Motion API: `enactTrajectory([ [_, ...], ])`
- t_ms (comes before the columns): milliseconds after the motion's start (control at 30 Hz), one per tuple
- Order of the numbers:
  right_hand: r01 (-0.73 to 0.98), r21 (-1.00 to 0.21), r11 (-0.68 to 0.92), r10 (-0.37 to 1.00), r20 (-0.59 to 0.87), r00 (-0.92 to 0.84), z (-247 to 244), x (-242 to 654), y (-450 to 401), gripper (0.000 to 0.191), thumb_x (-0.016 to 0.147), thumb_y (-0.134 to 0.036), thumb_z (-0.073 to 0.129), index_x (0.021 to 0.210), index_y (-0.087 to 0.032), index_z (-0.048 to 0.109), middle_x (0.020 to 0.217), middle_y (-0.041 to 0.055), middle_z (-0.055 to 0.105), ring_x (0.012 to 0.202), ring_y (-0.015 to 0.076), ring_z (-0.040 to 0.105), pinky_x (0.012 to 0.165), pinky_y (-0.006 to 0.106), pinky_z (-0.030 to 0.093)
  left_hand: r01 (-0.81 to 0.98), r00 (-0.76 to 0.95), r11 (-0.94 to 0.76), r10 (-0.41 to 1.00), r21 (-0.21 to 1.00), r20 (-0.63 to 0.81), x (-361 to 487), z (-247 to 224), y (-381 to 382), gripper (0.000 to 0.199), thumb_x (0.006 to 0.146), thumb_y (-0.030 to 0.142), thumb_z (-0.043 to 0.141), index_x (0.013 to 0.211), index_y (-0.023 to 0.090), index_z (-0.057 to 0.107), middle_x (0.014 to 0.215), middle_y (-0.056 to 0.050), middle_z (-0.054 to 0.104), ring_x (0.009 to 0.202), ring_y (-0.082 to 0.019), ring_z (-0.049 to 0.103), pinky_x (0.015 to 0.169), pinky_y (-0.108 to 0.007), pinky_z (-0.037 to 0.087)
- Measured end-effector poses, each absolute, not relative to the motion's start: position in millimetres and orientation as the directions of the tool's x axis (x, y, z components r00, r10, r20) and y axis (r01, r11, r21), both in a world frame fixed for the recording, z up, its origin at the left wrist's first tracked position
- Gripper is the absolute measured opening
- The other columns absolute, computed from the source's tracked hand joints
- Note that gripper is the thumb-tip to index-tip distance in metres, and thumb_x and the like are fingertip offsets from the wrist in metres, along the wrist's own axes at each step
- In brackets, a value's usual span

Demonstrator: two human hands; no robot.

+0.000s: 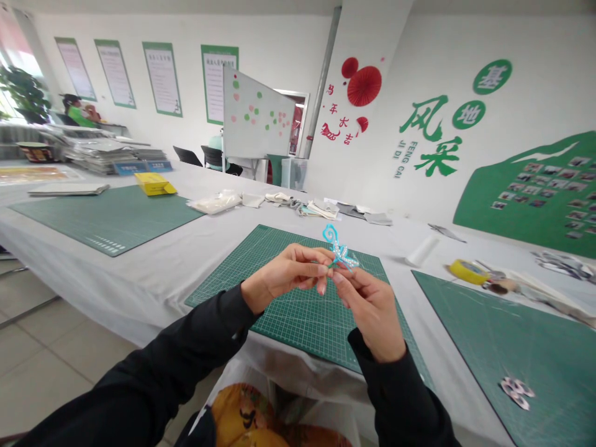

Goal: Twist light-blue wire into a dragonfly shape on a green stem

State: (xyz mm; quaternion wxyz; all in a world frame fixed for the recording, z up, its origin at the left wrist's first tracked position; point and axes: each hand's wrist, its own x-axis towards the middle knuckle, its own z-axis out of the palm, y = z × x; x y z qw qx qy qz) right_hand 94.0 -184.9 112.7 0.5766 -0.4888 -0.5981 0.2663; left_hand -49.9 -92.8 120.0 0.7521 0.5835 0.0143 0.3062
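The left hand (284, 276) and right hand (367, 313) meet in the middle of the frame, both closed in a fine pinch on a beaded pipe-cleaner figure (339, 249). The figure is light blue, with a curl at its top and small white beads along it. It stands just above the fingertips, over the center of a green cutting mat (284, 326). Its long axis seems to slant from the curl at upper left down to the lower right, though the fingers hide its lower end. Neither hand is clearly nearer: the left comes in from the left side, thumb and fingers at the beads, while the right rises from below, its fingertips at the lower right of the figure. Both forearms, in black sleeves, angle up from the bottom corners, wrists bent inward and held clear of the mat.

The white-covered tabletop (135, 288) carries more around them. A roll of yellow tape (468, 271) and a white roll (423, 250) lie to the right, beside a second cutting mat (526, 354) holding a small patterned cutout (516, 392). Fabric scraps (279, 202) run along the far side — past them, at upper left, sit a yellow box (155, 184) and stacked papers (109, 155). A co-worker (77, 112) is at the far upper left.
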Motion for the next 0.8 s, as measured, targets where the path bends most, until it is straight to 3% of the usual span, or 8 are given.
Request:
enactTrajectory([
  [167, 0.323, -0.872, 0.368, 0.884, 0.436, 0.169, 111, 90, -182, 0.02, 0.084, -0.033, 0.057, 0.076, -0.016, 0.064, 0.049, -0.0052, 0.042, 0.045, 0.0074, 0.037, 0.044, 0.023, 0.029, -0.46, 0.759, 0.041, 0.537, 0.887, 0.369, -48, 116, -89, 0.016, 0.075, 0.025, 0.067, 0.073, 0.009, 0.067, 0.066, -0.005, 0.063, 0.041, -0.002, 0.042, 0.042, -0.019, 0.029],
  [500, 0.368, -0.849, 0.379, 0.862, 0.468, 0.193, 105, 87, -184, 0.018, 0.085, -0.031, 0.056, 0.085, -0.016, 0.065, 0.057, -0.0027, 0.052, 0.053, 0.0093, 0.046, 0.052, 0.024, 0.035, -0.489, 0.718, 0.004, 0.57, 0.872, 0.4, -53, 115, -83, 0.015, 0.076, 0.023, 0.066, 0.07, 0.009, 0.064, 0.076, -0.005, 0.06, 0.059, -0.006, 0.053, 0.053, -0.017, 0.039],
  [667, 0.229, -0.928, 0.294, 0.938, 0.326, 0.115, 67, 87, -192, 0.021, 0.086, -0.036, 0.054, 0.083, -0.017, 0.064, 0.061, -0.0016, 0.055, 0.056, 0.0088, 0.047, 0.053, 0.022, 0.035, -0.517, 0.722, 0.083, 0.577, 0.852, 0.382, -61, 127, -81, 0.012, 0.075, 0.019, 0.068, 0.072, 0.009, 0.063, 0.078, -0.004, 0.059, 0.058, -0.004, 0.052, 0.052, -0.014, 0.041],
  [800, 0.087, -0.994, 0.067, 0.976, 0.048, -0.211, 27, 79, -207, 0.028, 0.082, -0.041, 0.058, 0.077, -0.014, 0.065, 0.059, 0.0002, 0.059, 0.051, 0.0071, 0.045, 0.051, 0.02, 0.034, -0.588, 0.696, 0.115, 0.576, 0.801, 0.429, -67, 143, -82, 0.009, 0.075, 0.014, 0.067, 0.07, 0.007, 0.062, 0.078, -0.004, 0.057, 0.06, -0.003, 0.052, 0.05, -0.01, 0.039],
])
